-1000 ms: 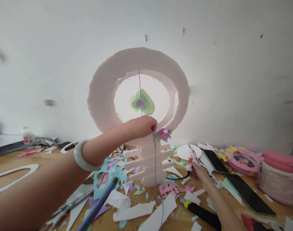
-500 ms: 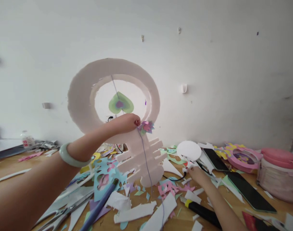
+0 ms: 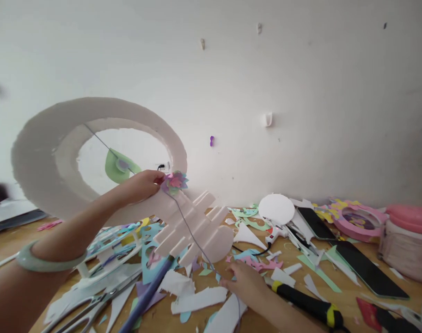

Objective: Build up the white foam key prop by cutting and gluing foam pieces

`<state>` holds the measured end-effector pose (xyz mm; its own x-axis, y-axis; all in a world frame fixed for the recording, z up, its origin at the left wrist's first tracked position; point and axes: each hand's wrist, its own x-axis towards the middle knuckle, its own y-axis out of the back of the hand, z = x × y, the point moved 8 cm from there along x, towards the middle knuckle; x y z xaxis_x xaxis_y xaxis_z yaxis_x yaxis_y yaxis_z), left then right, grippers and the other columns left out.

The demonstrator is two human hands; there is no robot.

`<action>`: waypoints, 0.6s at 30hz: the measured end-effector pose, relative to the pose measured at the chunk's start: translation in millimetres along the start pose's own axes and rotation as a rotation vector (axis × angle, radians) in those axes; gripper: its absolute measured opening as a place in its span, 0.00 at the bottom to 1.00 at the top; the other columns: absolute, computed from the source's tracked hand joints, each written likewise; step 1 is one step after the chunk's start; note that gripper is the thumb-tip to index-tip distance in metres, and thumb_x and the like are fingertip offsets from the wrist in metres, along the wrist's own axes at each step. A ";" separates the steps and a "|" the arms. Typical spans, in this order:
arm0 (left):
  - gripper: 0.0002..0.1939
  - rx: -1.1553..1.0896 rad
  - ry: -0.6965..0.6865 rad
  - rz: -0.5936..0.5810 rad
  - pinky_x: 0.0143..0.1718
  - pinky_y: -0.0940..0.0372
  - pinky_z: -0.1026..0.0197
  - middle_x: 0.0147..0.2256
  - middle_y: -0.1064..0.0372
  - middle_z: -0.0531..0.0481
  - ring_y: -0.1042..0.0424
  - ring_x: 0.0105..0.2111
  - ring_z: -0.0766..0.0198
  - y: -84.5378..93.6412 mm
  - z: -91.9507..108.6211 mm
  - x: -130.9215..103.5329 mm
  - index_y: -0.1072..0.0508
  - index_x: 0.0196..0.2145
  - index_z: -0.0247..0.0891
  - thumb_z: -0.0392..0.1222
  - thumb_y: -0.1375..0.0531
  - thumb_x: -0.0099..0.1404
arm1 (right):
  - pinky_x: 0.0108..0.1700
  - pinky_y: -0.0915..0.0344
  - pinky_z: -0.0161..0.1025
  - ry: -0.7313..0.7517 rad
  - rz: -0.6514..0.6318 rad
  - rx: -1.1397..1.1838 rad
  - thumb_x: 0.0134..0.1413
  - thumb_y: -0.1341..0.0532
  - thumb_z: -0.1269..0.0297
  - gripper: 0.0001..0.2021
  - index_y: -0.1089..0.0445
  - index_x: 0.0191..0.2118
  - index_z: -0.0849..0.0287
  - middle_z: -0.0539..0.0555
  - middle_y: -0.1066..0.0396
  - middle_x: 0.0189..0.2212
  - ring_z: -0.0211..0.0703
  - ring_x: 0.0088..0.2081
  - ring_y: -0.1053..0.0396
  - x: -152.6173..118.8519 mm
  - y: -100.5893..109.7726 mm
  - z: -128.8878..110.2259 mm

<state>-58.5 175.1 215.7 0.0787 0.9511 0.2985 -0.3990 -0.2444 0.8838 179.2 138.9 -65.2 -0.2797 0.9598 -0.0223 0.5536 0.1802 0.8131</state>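
Observation:
My left hand (image 3: pixel 146 184) is closed on the narrow neck of a large white foam piece (image 3: pixel 33 157), holding it up tilted. The piece has a ring at the left and a comb-like slotted end at the lower right. A layered paper flower (image 3: pixel 176 181) sits on the neck by my fingertips. Inside the ring, a green paper heart (image 3: pixel 117 167) hangs on a string, seen at a slant. A purple string (image 3: pixel 188 225) runs down from the flower across the slotted end. My right hand (image 3: pixel 247 284) is low beside this string, thumb and fingers apart.
A white glue gun (image 3: pixel 273 234) with a black cable lies behind my right hand. Around it are scissors (image 3: pixel 103 300), a black-and-yellow tool handle (image 3: pixel 301 300), phones (image 3: pixel 370 268), a pink-lidded jar (image 3: pixel 408 245), a white disc (image 3: pixel 276 209) and many foam and paper scraps.
The foam piece has swung left and tilted further, with my left hand moving left and slightly down. My right hand has left the glue gun and come down-left to the string.

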 end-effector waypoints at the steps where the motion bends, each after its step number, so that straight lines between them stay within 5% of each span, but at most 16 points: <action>1: 0.17 -0.022 0.011 -0.006 0.26 0.41 0.69 0.30 0.25 0.51 0.30 0.30 0.63 -0.7 -3.4 -0.1 0.25 0.37 0.28 0.32 0.50 0.53 | 0.44 0.41 0.40 0.011 -0.016 0.011 0.50 0.34 0.59 0.16 0.24 0.44 0.61 0.62 0.25 0.47 0.54 0.47 0.30 3.4 -4.2 -0.5; 4: 0.19 -0.090 0.042 -0.011 0.26 0.41 0.70 0.29 0.25 0.52 0.31 0.27 0.65 -2.0 -13.1 -1.7 0.25 0.39 0.24 0.33 0.51 0.55 | 0.42 0.41 0.41 0.034 -0.058 0.074 0.45 0.34 0.69 0.04 0.23 0.30 0.58 0.57 0.22 0.38 0.53 0.43 0.28 11.7 -12.8 1.1; 8: 0.19 -0.198 0.071 0.007 0.24 0.43 0.71 0.26 0.28 0.56 0.34 0.24 0.69 -2.5 -28.5 -10.8 0.26 0.41 0.22 0.35 0.50 0.57 | 0.40 0.41 0.42 0.001 -0.029 0.280 0.44 0.39 0.73 0.05 0.30 0.21 0.59 0.56 0.24 0.28 0.52 0.37 0.28 19.4 -10.0 16.5; 12: 0.18 -0.320 0.089 0.033 0.21 0.48 0.74 0.21 0.32 0.61 0.40 0.19 0.74 -3.7 -47.0 -21.9 0.26 0.40 0.23 0.34 0.49 0.55 | 0.37 0.37 0.41 -0.055 -0.026 0.628 0.46 0.37 0.61 0.08 0.34 0.23 0.58 0.53 0.27 0.25 0.45 0.29 0.29 20.4 9.3 40.5; 18: 0.12 -0.473 0.141 0.035 0.18 0.45 0.72 0.18 0.34 0.59 0.39 0.17 0.71 -22.2 -68.9 -36.1 0.27 0.31 0.31 0.36 0.45 0.48 | 0.36 0.32 0.38 -0.048 0.018 1.084 0.40 0.31 0.43 0.20 0.30 0.27 0.56 0.53 0.24 0.29 0.42 0.31 0.28 -1.3 59.5 69.2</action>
<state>-115.4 159.2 160.5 -0.0531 0.9681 0.2449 -0.7724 -0.1952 0.6043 266.8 163.3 -57.1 -0.2465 0.9674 -0.0575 0.9624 0.2374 -0.1322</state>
